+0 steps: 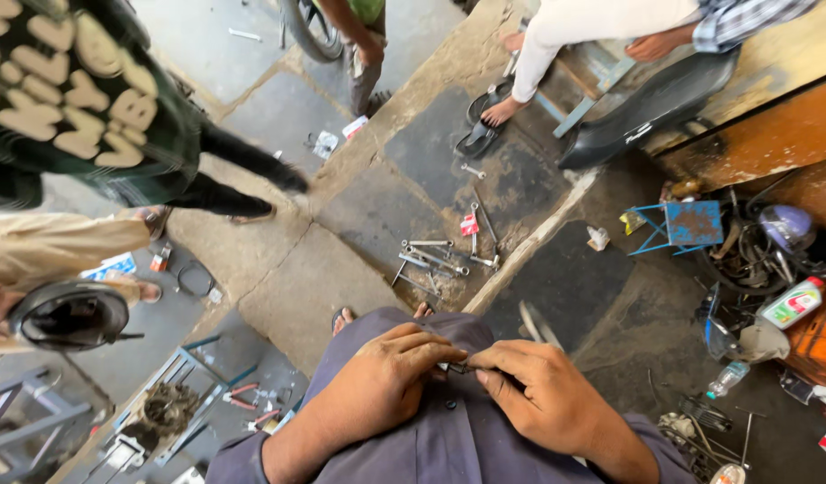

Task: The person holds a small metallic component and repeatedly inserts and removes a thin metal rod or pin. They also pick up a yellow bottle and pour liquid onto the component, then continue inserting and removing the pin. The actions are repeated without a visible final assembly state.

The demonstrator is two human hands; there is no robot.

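Both my hands meet in front of my chest over my grey-blue shirt (449,439). My left hand (386,381) and my right hand (538,394) pinch a small dark metal part (458,367) between their fingertips. The part is mostly hidden by my fingers, so its shape is unclear. Below on the stone floor, past my bare toes (342,317), lies a pile of wrenches (431,258).
People stand and sit around: one in a dark printed top (73,90) at upper left, one seated in white trousers (556,36) at the top. A black helmet (68,315) is at left, a blue stool (686,224), bottles (792,305) and scrap parts at right.
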